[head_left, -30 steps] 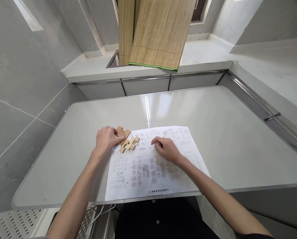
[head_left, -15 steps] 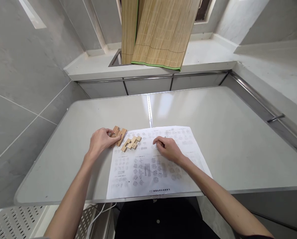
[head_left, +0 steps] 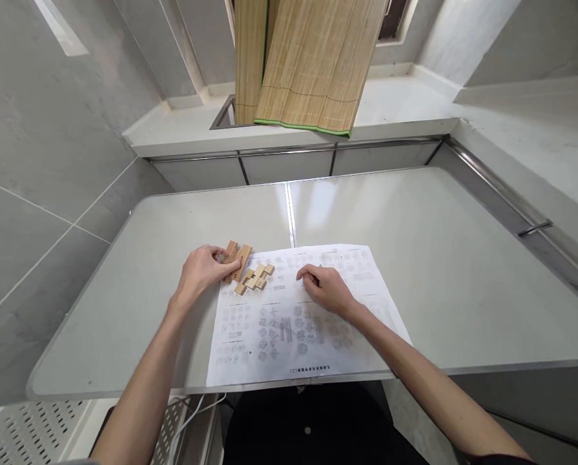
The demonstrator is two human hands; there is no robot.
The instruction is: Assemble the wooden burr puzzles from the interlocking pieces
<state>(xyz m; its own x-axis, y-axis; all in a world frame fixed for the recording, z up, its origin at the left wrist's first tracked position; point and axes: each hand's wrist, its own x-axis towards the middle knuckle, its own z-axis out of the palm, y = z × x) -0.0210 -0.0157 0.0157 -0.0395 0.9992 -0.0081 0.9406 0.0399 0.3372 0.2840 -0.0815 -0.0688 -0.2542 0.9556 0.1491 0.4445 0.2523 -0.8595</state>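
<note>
My left hand (head_left: 202,268) grips a small group of reddish-brown notched wooden puzzle pieces (head_left: 243,261) at the far left corner of a printed sheet (head_left: 274,367), thumb on the near side and fingers beyond. Part of these pieces is hidden behind the fingers. Just right of them, paler notched wooden pieces (head_left: 256,279) lie side by side on the paper, untouched. My right hand (head_left: 328,289) rests on the right half of the sheet with its fingers curled in, and no object shows in it. Rows of small diagrams cover the sheet.
The sheet lies at the near edge of a light grey folding table (head_left: 443,271) with a metal seam (head_left: 291,216) down its middle. Behind stands a white ledge (head_left: 172,132) with a bamboo mat (head_left: 312,71). A white perforated rack (head_left: 31,433) sits below at left.
My left hand has shifted slightly right and away from me, carrying the reddish-brown pieces closer to the paler ones. My right hand has stayed in place.
</note>
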